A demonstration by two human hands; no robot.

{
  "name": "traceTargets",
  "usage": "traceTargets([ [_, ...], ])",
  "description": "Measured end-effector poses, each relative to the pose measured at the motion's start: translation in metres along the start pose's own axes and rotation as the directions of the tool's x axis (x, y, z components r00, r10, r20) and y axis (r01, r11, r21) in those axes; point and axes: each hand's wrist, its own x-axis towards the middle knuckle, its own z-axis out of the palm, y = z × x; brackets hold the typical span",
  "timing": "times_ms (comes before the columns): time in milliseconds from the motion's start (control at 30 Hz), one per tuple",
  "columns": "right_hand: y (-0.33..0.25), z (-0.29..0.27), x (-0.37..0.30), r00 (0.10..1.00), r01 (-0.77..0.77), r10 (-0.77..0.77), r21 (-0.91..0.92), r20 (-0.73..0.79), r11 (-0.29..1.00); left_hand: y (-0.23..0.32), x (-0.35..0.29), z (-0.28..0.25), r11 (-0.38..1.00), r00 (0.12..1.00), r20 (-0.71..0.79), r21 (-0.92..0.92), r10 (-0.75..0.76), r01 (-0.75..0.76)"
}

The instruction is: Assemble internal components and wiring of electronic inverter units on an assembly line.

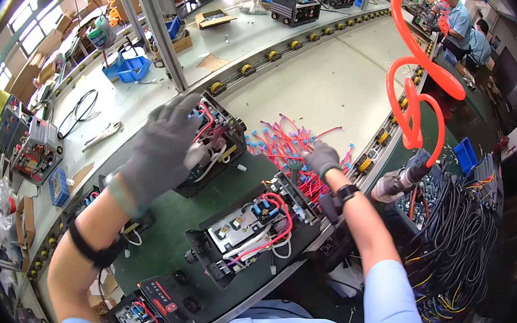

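Note:
My left hand (pixel 162 148), in a grey glove, lies against the near-left side of an opened metal-cased electrical unit (pixel 226 136) with red and white wiring. Its fingers are stretched and somewhat apart; what its palm touches is hidden. My right hand (pixel 324 158), gloved too, reaches into a loose pile of short red wires (pixel 279 140) with blue terminals. The fingers of that hand are curled together over the wires, and their tips are partly hidden. Between my arms sits a second opened unit (pixel 245 229), its red and white leads looping over silver plates.
Another unit with a black panel (pixel 158 302) is at the near left. An orange coiled air hose (pixel 412 108) holds a power driver (pixel 401 180) above a screw-filled bin (pixel 414 206). Black cables (pixel 461 239) hang at right. A roller rail (pixel 273 56) borders the far bench.

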Motion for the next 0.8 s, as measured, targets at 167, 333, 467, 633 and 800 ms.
traceTargets([
  [167,-0.029,0.008,0.011,0.999,-0.045,0.045,-0.034,0.001,0.998,0.03,-0.059,-0.111,0.985,0.956,0.282,-0.128,-0.076,0.116],
  [333,-0.016,0.013,0.055,0.96,0.084,-0.068,-0.049,0.271,0.995,0.06,-0.121,-0.167,0.921,0.925,0.308,-0.247,-0.221,0.302],
  [467,-0.002,-0.004,0.047,0.998,0.061,-0.05,0.413,-0.038,0.909,0.081,-0.166,-0.223,0.643,0.728,0.498,-0.371,-0.471,0.67],
  [633,0.003,-0.038,0.033,0.976,0.209,-0.127,0.593,-0.176,0.778,0.112,-0.199,-0.236,0.251,0.633,0.503,-0.63,-0.588,0.735],
  [800,-0.003,-0.046,0.013,0.984,0.06,-0.176,0.953,-0.007,0.298,0.139,-0.209,-0.228,0.228,0.632,0.565,-0.623,-0.529,0.748],
])
